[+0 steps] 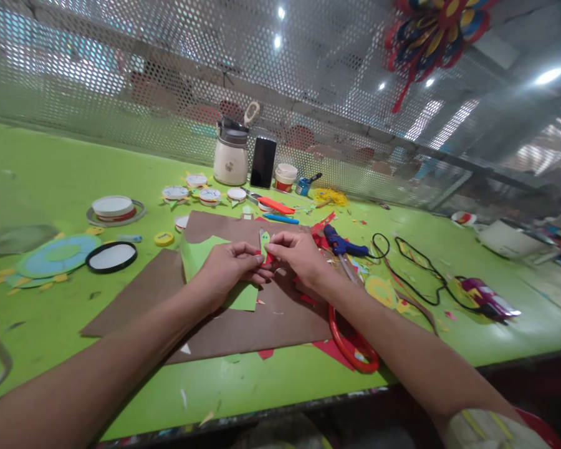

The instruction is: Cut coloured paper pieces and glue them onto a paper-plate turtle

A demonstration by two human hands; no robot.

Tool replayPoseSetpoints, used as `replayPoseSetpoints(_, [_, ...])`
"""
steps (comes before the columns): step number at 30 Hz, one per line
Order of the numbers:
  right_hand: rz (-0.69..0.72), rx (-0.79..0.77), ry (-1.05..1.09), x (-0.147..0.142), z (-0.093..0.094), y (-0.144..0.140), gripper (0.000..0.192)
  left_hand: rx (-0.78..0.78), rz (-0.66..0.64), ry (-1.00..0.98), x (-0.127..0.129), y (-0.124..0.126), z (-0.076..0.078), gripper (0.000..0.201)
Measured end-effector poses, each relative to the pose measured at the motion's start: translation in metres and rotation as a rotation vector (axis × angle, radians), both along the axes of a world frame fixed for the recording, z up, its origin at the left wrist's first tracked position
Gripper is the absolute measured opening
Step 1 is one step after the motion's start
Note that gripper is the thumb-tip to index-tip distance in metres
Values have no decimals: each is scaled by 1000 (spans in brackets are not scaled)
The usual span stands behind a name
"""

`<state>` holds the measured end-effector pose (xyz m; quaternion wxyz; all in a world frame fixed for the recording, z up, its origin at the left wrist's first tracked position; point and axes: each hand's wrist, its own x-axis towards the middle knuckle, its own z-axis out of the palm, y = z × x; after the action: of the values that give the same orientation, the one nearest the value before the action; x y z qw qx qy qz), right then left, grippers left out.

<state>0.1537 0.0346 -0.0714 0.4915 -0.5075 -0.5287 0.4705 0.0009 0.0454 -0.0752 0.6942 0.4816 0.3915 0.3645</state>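
My left hand [227, 265] and my right hand [299, 252] meet over a brown paper sheet [280, 321] on the green table [51, 168]. Together they pinch a small paper piece [265, 244], light green with red at its lower part. A larger light green paper sheet [201, 252] lies under my left hand. Red-handled scissors [353, 346] rest under my right forearm. A blue glue gun [341, 244] lies just right of my right hand.
A white pot [230, 159], a dark phone [263, 162], small cups and round paper discs [175, 193] stand near the mesh wall. A black-rimmed lid [111, 256] and blue-green paper circle [58, 255] lie left. A black cord [418, 268] and paper scraps lie right.
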Motion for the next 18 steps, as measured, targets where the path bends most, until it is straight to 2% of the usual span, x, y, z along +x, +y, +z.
replayPoseSetpoints(18, [20,17,-39,2,0,-1,11,0,-12,-9,-1,3,-2,6])
